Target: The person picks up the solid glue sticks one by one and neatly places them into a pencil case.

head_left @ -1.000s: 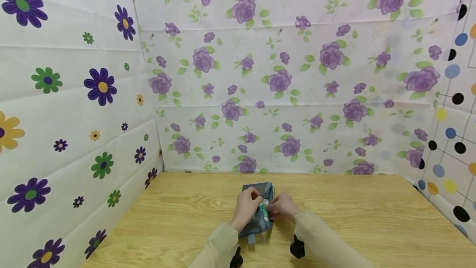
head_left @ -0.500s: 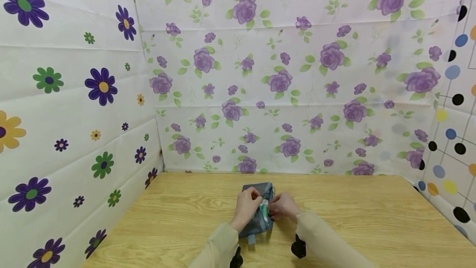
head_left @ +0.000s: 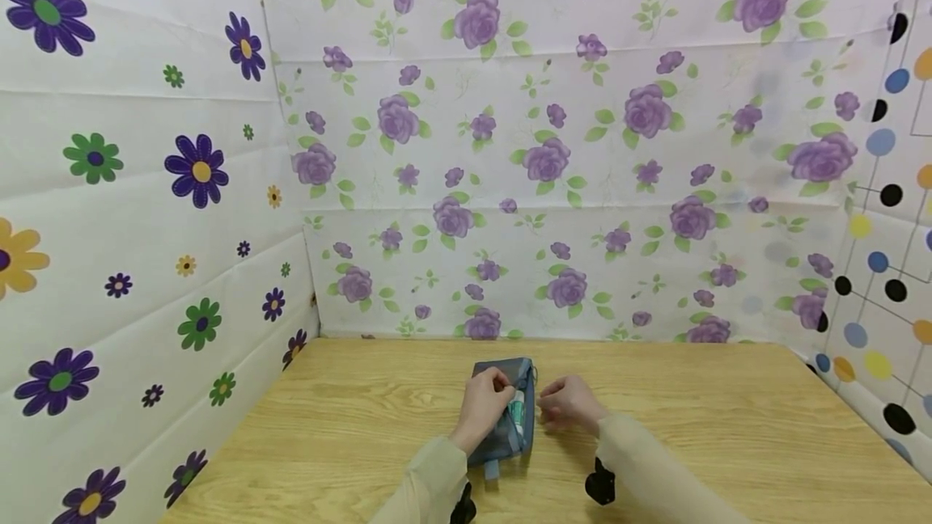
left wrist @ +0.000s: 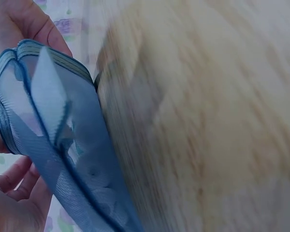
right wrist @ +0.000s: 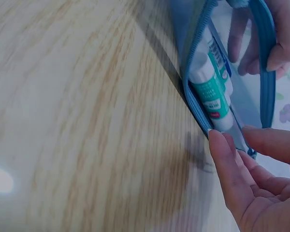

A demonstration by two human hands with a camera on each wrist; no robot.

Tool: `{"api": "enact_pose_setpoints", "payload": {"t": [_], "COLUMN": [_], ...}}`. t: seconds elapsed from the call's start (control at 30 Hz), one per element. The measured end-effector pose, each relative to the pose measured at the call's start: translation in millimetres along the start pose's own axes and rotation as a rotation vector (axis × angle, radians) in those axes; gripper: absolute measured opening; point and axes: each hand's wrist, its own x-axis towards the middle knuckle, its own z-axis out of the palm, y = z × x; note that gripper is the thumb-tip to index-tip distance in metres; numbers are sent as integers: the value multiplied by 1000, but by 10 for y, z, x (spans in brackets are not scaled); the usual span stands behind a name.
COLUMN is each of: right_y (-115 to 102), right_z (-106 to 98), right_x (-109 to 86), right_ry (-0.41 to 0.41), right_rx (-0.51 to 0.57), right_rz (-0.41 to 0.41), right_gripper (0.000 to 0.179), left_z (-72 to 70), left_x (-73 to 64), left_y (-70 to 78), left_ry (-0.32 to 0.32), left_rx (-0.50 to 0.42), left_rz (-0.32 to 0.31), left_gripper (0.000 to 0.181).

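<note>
A blue mesh zip pouch [head_left: 502, 435] lies on the table with its zipped mouth gaping to the right. My left hand [head_left: 482, 407] pinches the mouth's left edge; in the right wrist view its fingers [right wrist: 280, 55] hold back the zipper tape. Inside, a green-and-white glue stick [right wrist: 211, 92] lies in the mouth, with another similar stick [right wrist: 220, 58] partly hidden behind it. My right hand [head_left: 571, 404] is just right of the pouch, thumb and fingers loosely bent with nothing between them. In the right wrist view its fingertips are near the end of the pouch.
The wood-grain table [head_left: 692, 427] spreads to both sides of the pouch. A fabric tab [head_left: 492, 469] sticks out from the pouch's near end. Flower-patterned sheets [head_left: 510, 249] stand behind and to the left, and a dotted sheet stands at right.
My right hand has let go of the glue stick in the pouch's mouth and drawn back to the right. My left hand has stayed at the edge.
</note>
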Motion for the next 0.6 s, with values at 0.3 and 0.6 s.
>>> {"api": "enact_pose_setpoints", "payload": {"t": [0.3, 0.6], "right_y": [6, 12], "right_z": [-173, -309], "right_x": [-50, -82], "right_ry": [49, 90], "right_rx": [-11, -24], "right_rz": [2, 13], "right_gripper": [18, 19], "left_z": [17, 8], "left_x": [-18, -7], "left_y": [43, 54], "left_ry": [-27, -29], "left_rx": [19, 31], "left_rz": [-3, 29], "left_gripper": [10, 14]}}
